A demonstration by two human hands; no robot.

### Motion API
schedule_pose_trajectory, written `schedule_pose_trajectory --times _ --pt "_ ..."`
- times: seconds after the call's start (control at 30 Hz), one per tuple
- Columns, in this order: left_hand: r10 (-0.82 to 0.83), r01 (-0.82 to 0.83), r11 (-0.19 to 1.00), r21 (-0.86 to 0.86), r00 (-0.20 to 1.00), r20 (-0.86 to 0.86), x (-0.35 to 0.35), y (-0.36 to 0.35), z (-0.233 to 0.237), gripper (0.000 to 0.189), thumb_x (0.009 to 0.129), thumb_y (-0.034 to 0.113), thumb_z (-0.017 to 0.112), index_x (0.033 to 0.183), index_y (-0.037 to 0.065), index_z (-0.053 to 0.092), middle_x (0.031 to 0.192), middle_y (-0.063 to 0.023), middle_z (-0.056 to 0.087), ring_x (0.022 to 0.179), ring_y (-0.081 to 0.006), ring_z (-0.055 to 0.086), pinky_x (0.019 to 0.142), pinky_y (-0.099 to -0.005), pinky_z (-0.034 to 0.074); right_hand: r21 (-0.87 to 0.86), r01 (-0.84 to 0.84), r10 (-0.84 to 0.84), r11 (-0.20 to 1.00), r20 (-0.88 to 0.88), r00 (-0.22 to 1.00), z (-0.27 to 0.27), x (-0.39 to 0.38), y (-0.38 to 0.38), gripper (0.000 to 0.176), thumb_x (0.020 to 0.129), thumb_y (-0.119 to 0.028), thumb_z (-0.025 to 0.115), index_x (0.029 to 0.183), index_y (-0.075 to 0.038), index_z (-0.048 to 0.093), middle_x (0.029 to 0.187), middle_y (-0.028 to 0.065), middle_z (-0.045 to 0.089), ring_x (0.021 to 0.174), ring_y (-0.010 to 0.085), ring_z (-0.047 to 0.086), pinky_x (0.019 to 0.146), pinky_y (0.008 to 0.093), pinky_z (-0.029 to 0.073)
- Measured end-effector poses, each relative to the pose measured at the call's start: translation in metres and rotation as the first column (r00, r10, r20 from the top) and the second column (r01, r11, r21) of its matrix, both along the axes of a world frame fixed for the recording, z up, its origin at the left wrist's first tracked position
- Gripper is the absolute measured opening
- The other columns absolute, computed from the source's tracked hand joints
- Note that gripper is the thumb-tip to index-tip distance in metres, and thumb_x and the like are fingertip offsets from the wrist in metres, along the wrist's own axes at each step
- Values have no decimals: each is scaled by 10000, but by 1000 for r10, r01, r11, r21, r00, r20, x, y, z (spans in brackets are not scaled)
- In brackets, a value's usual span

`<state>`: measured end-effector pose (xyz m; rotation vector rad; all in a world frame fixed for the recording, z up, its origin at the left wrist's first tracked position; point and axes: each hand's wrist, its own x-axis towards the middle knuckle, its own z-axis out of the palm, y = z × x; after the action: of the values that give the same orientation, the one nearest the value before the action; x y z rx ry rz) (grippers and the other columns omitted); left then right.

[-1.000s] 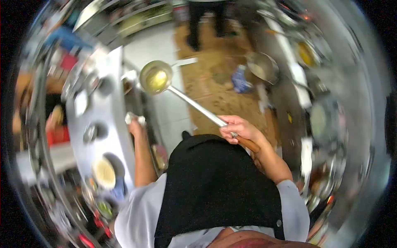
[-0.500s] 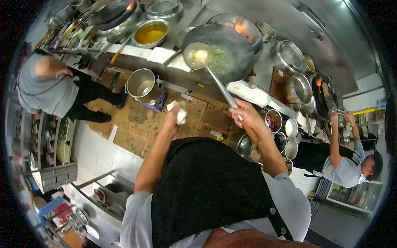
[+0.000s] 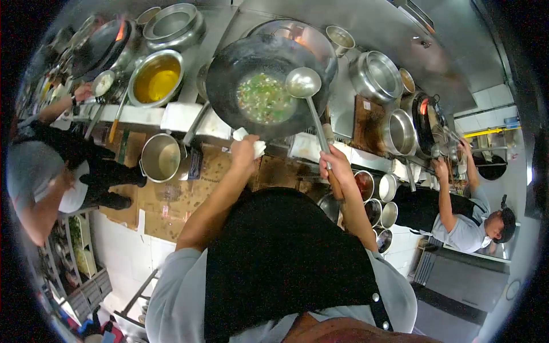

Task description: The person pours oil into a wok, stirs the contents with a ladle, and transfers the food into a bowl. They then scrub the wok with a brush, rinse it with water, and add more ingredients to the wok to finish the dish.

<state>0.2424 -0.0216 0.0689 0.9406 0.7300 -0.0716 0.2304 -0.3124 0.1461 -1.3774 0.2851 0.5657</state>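
My right hand is closed around the wooden handle of a long steel ladle. The ladle's round bowl hangs over the right side of a large dark wok, with no food showing in it. Green and pale chopped food lies in bubbling liquid inside the wok. My left hand grips a folded white cloth, right at the wok's near rim. Flame glows behind the wok's far edge.
A pot of yellow oil stands left of the wok, above a deep steel pot. To the right are stacked steel bowls and several seasoning tubs. One person works at left, another at right.
My left hand has moved up with the cloth to the wok's rim. The ladle bowl, which held pale food, now shows none and sits farther right. The wok's food is spread and more visible.
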Motion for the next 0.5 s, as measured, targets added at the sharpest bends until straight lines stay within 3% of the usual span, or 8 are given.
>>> schedule_pose_trajectory --times 0.1,0.13,0.33,0.5 --pt "-122 117 988 106 991 45 36 21 4 113 824 45 666 894 -26 612 774 -107 643 587 -218 624 468 -356 476 102 93 -88 990 -46 995 19 12 11 194 989 -141 579 1142 -45 509 672 24 507 453 149 481 417 304 405" --pt "-107 102 993 64 990 87 49 26 -4 96 833 43 654 892 -16 607 768 -94 632 590 -208 618 485 -349 482 128 97 -93 987 -31 995 28 16 17 150 1000 -165 570 1061 -62 480 671 21 491 462 146 478 419 305 396" --pt "-134 127 990 66 983 127 131 37 -13 155 819 120 679 899 5 612 754 -101 625 589 -242 621 494 -367 516 196 171 -161 966 -67 985 31 55 37 143 1003 -155 563 1043 -71 456 680 23 492 472 153 485 434 305 395" --pt "-113 98 992 82 973 203 176 34 -11 146 810 105 688 884 16 599 771 -91 628 608 -230 633 527 -357 523 65 77 -76 995 -16 997 9 90 39 149 988 -146 575 1056 -56 477 677 24 503 467 159 501 431 306 392"
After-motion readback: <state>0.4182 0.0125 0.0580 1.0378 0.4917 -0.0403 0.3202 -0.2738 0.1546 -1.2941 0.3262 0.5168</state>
